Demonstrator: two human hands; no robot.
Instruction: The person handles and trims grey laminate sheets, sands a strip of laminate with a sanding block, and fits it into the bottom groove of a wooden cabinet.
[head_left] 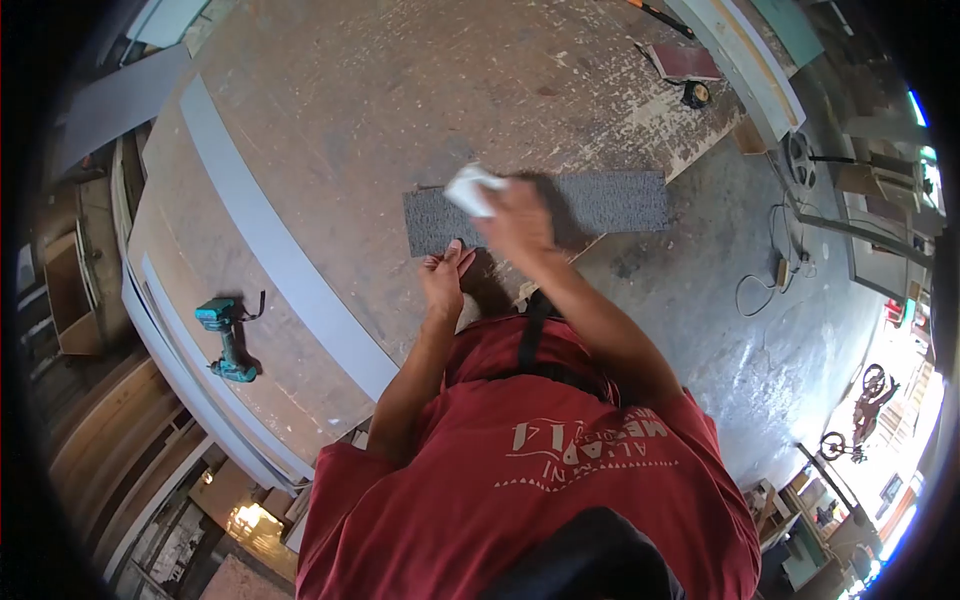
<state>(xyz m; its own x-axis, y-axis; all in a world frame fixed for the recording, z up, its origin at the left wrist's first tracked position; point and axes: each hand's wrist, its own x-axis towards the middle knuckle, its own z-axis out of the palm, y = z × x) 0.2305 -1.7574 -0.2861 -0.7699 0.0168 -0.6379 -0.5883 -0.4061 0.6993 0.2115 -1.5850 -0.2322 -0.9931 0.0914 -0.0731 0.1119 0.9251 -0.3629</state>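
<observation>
A dark grey, textured strip of board (620,200) lies near the worktable's front edge, its right end reaching out past the edge. My left hand (446,280) is closed on the near edge of the strip, toward its left end, with fingertips on the top face. Above the strip, my right hand (520,222) is wrapped round a white cloth (468,190), which looks bunched up. Both the cloth and the right hand are blurred by motion. Whether the cloth touches the board I cannot tell.
On the worn wooden worktable (350,110) lie a teal cordless drill (228,340) and a long pale strip (270,235). A tape measure (696,94) sits by a dark red block (685,62) at the far right. A cable (762,290) lies on the concrete floor.
</observation>
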